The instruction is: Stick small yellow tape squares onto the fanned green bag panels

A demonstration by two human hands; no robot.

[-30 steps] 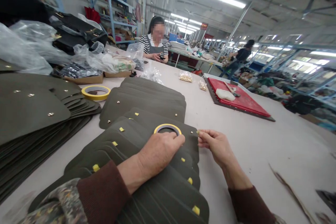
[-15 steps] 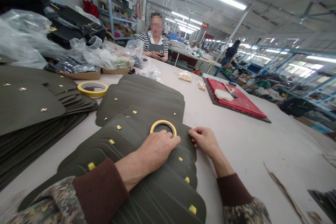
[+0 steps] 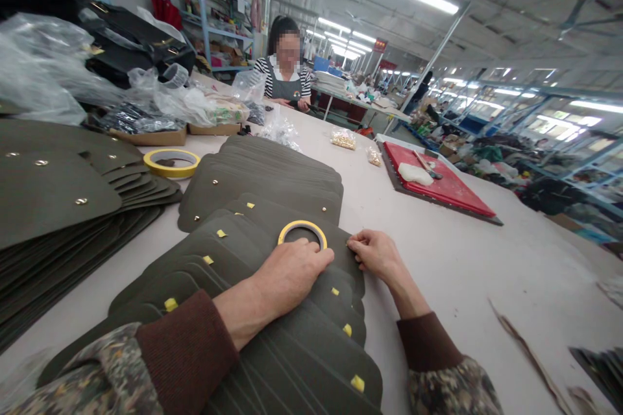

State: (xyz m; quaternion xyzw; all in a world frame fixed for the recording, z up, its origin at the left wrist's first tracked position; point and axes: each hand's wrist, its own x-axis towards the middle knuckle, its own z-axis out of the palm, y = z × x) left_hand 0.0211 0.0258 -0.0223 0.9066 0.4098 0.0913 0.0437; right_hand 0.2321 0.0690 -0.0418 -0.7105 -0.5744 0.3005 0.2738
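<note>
My left hand (image 3: pixel 294 275) is closed on a roll of yellow tape (image 3: pixel 302 228), resting over a fanned stack of dark olive panels (image 3: pixel 272 343). The ring stands up beyond my knuckles, its lower part hidden by my fingers. At the right edge of the upper panel, my right hand (image 3: pixel 377 254) pinches thumb and forefinger together on a small piece of yellow tape (image 3: pixel 347 243), mostly covered by the fingertips. Small yellow tape pieces (image 3: pixel 357 383) stick to panels along both sides of the stack. Behind it lies another stack of olive panels (image 3: pixel 272 175) with metal studs.
A second yellow tape roll (image 3: pixel 172 170) lies left, beside more studded panels (image 3: pixel 53 188). Bags of gold-coloured hardware (image 3: pixel 343 139) and a red board (image 3: pixel 438 185) with a hammer lie farther back. A person (image 3: pixel 287 78) sits across the table. A thin strip (image 3: pixel 525 350) lies at right.
My hands stay almost in place; the right wrist has shifted slightly up and left. The seated person's head and hands have moved, and a person in the background has turned or moved partly behind a post.
</note>
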